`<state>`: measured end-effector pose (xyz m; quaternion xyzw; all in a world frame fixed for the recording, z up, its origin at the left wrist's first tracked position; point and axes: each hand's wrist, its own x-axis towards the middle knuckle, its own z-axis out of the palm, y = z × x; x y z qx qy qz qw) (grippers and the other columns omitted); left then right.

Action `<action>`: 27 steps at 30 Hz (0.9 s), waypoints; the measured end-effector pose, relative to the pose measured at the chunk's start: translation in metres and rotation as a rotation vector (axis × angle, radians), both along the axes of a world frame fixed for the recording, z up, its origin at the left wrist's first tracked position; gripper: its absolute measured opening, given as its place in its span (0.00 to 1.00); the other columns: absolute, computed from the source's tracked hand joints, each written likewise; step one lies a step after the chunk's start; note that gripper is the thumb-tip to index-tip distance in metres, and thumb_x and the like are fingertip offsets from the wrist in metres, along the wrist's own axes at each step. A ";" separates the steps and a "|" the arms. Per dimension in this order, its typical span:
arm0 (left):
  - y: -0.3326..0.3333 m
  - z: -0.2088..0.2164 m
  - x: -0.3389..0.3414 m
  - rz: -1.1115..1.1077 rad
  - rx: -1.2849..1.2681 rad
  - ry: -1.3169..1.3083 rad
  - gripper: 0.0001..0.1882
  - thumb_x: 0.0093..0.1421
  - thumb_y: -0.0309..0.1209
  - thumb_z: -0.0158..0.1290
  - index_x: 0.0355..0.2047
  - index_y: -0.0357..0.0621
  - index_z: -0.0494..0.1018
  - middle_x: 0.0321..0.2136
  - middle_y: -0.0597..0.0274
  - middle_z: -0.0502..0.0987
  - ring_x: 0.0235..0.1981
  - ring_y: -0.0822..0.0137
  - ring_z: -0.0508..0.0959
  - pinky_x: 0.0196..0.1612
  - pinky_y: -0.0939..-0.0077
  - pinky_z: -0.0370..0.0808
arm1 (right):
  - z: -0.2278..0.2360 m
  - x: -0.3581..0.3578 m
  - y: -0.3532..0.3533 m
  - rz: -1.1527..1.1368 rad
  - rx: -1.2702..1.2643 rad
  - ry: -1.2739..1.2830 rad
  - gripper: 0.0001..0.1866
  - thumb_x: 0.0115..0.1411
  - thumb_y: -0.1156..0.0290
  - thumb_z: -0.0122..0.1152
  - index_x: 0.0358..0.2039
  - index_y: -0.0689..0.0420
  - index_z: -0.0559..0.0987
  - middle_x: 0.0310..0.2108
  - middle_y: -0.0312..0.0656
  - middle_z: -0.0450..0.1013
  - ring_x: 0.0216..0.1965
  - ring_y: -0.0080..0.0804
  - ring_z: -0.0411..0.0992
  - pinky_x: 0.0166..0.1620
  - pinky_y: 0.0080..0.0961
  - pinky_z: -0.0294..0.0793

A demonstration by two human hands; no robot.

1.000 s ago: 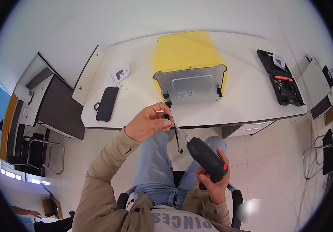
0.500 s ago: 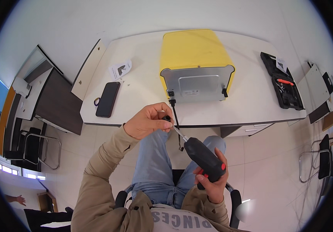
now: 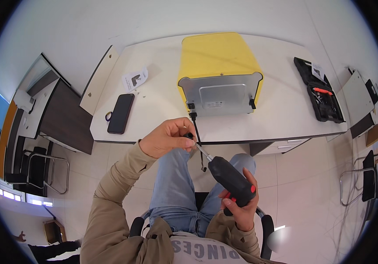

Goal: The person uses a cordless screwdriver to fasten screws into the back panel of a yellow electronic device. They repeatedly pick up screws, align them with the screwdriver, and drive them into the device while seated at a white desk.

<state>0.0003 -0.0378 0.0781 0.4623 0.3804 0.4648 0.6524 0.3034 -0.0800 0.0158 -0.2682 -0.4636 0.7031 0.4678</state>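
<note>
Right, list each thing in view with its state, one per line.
Left hand: pinching the tip of the screwdriver's bit.
Right hand: closed round the screwdriver's handle.
Electric screwdriver: held over the lap, bit pointing up toward the left hand.
Yellow appliance: on the table, grey back panel facing the person, cord hanging off the edge.
Phone: flat, screen dark.
Tool case: open.

Office: desks (image 3: 281, 119), chairs (image 3: 35, 171).

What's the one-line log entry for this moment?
right hand: grips electric screwdriver | left hand: fingers pinch its bit tip | yellow box on table, metal side facing person | phone at left
</note>
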 end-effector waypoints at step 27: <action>0.049 -0.070 -0.099 0.813 0.407 1.152 0.07 0.57 0.22 0.56 0.37 0.41 0.79 0.33 0.57 0.79 0.33 0.62 0.79 0.37 0.70 0.75 | 0.001 -0.014 0.001 -0.076 -0.073 -0.067 0.45 0.53 0.81 0.68 0.69 0.60 0.56 0.32 0.50 0.78 0.23 0.28 0.74 0.28 0.23 0.77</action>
